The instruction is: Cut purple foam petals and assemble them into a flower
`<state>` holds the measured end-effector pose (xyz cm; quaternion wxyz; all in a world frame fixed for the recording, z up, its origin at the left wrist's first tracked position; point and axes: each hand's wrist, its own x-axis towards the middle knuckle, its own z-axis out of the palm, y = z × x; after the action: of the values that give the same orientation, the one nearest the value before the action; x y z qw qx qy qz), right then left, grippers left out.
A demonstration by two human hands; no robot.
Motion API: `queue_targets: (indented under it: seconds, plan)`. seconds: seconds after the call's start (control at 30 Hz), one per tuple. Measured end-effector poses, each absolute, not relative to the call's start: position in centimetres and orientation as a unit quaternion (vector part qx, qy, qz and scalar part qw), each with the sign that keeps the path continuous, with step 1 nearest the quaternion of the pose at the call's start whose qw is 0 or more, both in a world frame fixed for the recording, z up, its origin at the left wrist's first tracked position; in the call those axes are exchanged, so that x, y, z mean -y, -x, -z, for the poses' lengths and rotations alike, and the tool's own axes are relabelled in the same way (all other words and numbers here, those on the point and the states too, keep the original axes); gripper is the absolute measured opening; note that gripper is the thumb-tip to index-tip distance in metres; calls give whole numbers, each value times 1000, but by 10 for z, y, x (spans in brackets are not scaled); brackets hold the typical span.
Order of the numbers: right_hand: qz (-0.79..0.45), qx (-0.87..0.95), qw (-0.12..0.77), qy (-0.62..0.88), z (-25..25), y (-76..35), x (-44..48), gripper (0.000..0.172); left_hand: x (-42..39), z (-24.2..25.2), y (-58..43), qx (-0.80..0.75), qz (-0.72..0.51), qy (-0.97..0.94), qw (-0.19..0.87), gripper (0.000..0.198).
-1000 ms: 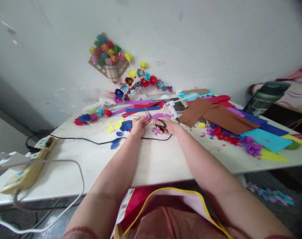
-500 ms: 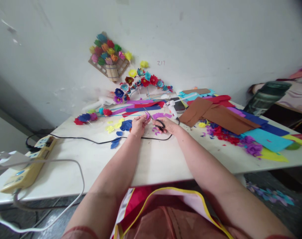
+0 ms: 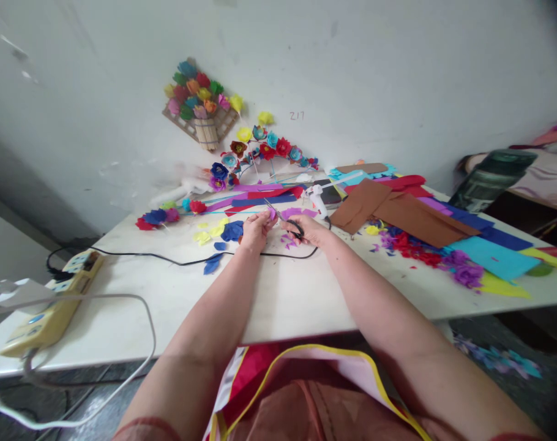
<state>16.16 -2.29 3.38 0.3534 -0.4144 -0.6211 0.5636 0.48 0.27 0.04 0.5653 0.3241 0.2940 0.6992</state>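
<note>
Purple paper (image 3: 272,214) pinched in left hand (image 3: 256,231), black-handled scissors (image 3: 299,228) gripped in right hand (image 3: 310,231)

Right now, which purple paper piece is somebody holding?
The small purple piece in the left hand, close to the scissors. The other purple pieces nearby aren't held; they lie on the table.

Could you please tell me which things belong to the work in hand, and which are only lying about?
Seemingly in use:
scissors, in the right hand
purple paper, in the left hand

Apparently only nearby, untouched:
brown sheets
glue gun
bottle
power strip
</note>
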Motion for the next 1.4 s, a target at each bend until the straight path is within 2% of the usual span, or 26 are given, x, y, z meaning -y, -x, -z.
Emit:
queue_targets:
  seconds: [0.87, 1.2, 1.4]
  plan:
    - [-574, 617, 351, 408, -24, -163, 19, 35, -4, 2, -2, -300, -700, -338, 554, 18]
    - [-488, 600, 407, 487, -27, -161, 15, 31, -1, 0, -4, -333, -679, -357, 548, 27]
    - [-496, 597, 430, 462, -32, -170, 14, 36, 1, 1, -4, -359, -644, -417, 532, 41]
